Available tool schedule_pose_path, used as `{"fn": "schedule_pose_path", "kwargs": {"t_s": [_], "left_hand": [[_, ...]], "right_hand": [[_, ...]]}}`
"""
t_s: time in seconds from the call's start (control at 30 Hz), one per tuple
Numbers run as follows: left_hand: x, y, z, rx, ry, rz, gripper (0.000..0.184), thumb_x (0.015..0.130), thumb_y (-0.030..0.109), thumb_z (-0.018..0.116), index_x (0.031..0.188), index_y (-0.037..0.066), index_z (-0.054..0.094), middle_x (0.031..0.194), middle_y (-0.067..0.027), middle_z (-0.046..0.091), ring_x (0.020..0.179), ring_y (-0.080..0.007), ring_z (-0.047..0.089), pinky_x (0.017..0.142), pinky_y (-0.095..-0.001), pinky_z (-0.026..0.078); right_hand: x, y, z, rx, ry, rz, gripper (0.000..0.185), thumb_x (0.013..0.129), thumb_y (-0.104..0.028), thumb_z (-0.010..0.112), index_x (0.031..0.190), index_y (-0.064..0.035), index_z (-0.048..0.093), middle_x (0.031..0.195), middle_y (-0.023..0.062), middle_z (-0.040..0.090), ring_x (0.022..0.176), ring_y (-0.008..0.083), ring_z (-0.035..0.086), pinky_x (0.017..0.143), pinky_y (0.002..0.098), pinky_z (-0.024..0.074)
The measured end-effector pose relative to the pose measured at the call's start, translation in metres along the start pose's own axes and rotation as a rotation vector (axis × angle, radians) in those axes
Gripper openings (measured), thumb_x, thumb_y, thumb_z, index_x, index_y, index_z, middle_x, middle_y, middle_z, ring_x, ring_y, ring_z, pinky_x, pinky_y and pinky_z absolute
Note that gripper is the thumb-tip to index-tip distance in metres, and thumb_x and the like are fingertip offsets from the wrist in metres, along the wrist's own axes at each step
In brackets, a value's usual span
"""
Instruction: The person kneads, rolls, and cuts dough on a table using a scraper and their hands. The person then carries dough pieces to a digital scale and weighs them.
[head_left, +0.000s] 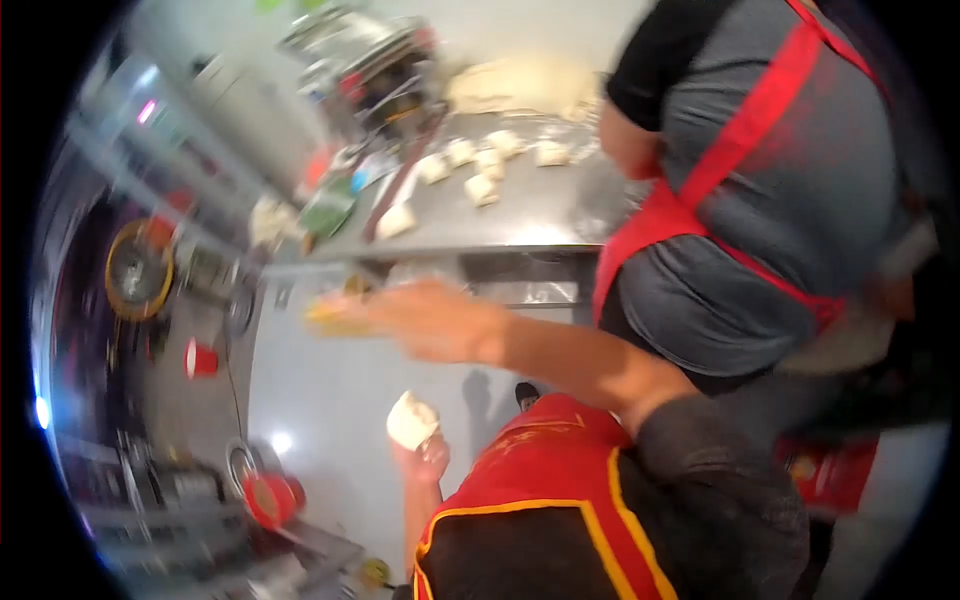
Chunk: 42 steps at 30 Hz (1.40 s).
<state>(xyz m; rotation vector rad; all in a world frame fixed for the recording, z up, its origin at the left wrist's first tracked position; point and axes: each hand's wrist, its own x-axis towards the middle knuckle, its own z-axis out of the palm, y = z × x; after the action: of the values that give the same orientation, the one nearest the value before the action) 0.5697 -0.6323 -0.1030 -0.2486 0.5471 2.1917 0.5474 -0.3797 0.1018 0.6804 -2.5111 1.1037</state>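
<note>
My left hand (428, 462), low in the middle of the head view, is closed around the base of a pale piece of dough (411, 420). My right arm reaches across to the left, and my right hand (430, 320) is smeared by motion. At its fingertips is a blurred yellow object (338, 315); its kind cannot be made out. Beyond my right hand, several cut dough pieces (481, 190) lie on the metal worktable (520, 222). One more dough piece (396, 221) sits near the table's front left corner.
A co-worker in a grey shirt and red apron (690, 215) stands at the right, against the table. A large dough sheet (520, 88) lies at the back. Left of it is a blurred machine (390, 80). Red buckets (272, 500) stand on the left.
</note>
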Motion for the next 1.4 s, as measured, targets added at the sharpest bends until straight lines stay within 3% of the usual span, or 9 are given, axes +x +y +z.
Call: {"fn": "schedule_pose_path", "kwargs": {"t_s": [0.1,0.33,0.6,0.77,0.87,0.9,1.0,1.2,1.4], "left_hand": [[0.047,0.037,0.042,0.079,0.259,-0.001,0.034,0.093,0.035,0.042,0.095,0.005,0.058,0.07,-0.0067,0.06,0.034,-0.0117,0.036,0.03,-0.0229,0.029],[0.178,0.092,0.119,0.11,0.228,-0.043,0.04,0.093,0.039,0.04,0.1,0.005,0.058,0.076,-0.0063,0.061,0.042,-0.0124,0.039,0.038,-0.0237,0.032],[0.407,0.153,0.143,0.283,0.007,-0.14,0.044,0.094,0.043,0.041,0.106,0.005,0.058,0.089,-0.0056,0.064,0.063,-0.0133,0.053,0.056,-0.0258,0.042],[0.556,0.183,0.191,0.63,-0.043,-0.099,0.046,0.094,0.044,0.041,0.11,0.004,0.058,0.097,-0.0051,0.065,0.076,-0.0139,0.062,0.067,-0.0272,0.049],[0.629,0.189,0.212,0.936,-0.098,-0.123,0.04,0.09,0.043,0.051,0.11,0.009,0.061,0.093,-0.0014,0.065,0.075,-0.0097,0.054,0.061,-0.0237,0.038],[0.658,0.188,0.209,1.033,-0.18,-0.087,0.038,0.09,0.044,0.053,0.106,0.012,0.063,0.084,0.0011,0.065,0.053,-0.0044,0.048,0.041,-0.0198,0.031],[0.747,0.162,0.185,1.303,-0.236,0.206,0.043,0.085,0.041,0.06,0.114,0.009,0.061,0.092,-0.0063,0.067,0.073,-0.0148,0.062,0.062,-0.0261,0.048],[0.771,0.137,0.198,2.141,-0.323,0.384,0.055,0.078,0.043,0.064,0.124,0.014,0.056,0.114,-0.0176,0.061,0.108,-0.0336,0.057,0.09,-0.041,0.046],[0.714,0.187,0.177,2.212,-0.503,0.501,0.051,0.078,0.045,0.066,0.113,0.01,0.06,0.103,-0.0152,0.061,0.092,-0.032,0.061,0.081,-0.042,0.049]], "right_hand": [[0.109,-0.042,-0.041,-0.285,0.001,-0.23,0.023,0.092,-0.024,0.044,0.105,-0.01,0.057,0.077,0.0147,0.066,0.07,0.0356,0.065,0.058,0.0488,0.0492],[0.203,-0.056,-0.071,-0.806,-0.081,-0.806,0.026,0.079,-0.018,0.057,0.103,-0.0097,0.067,0.097,0.0124,0.067,0.085,0.0263,0.066,0.063,0.0428,0.0515],[0.228,0.112,-0.103,-0.852,0.159,-0.248,0.043,0.075,-0.008,0.058,0.118,-0.0127,0.059,0.09,0.0079,0.063,0.076,0.0245,0.062,0.062,0.0374,0.0501],[0.146,0.19,-0.115,-0.532,0.238,0.64,0.068,0.074,-0.003,0.059,0.138,-0.0165,0.044,0.082,0.009,0.06,0.074,0.0286,0.06,0.063,0.0393,0.049],[0.084,0.202,-0.084,-0.572,0.176,1.001,0.065,0.079,-0.002,0.059,0.139,-0.016,0.04,0.088,0.0144,0.064,0.078,0.0332,0.063,0.067,0.0414,0.0509],[0.066,0.206,-0.073,-0.499,0.265,1.054,0.065,0.08,-0.001,0.058,0.141,-0.0161,0.038,0.087,0.0169,0.064,0.078,0.0356,0.063,0.067,0.0426,0.0507],[0.045,0.197,-0.058,-0.384,0.357,1.315,0.062,0.084,0.0,0.058,0.141,-0.0139,0.038,0.096,0.0225,0.063,0.084,0.0391,0.063,0.071,0.0426,0.0505],[0.051,0.201,-0.054,-0.313,0.658,1.461,0.058,0.086,0.003,0.056,0.14,-0.0082,0.038,0.105,0.0278,0.061,0.094,0.0424,0.061,0.078,0.0407,0.0494],[0.045,0.203,-0.057,-0.289,0.696,1.476,0.058,0.088,0.004,0.052,0.141,-0.0093,0.036,0.112,0.0272,0.059,0.102,0.0399,0.061,0.082,0.0375,0.049]]}}
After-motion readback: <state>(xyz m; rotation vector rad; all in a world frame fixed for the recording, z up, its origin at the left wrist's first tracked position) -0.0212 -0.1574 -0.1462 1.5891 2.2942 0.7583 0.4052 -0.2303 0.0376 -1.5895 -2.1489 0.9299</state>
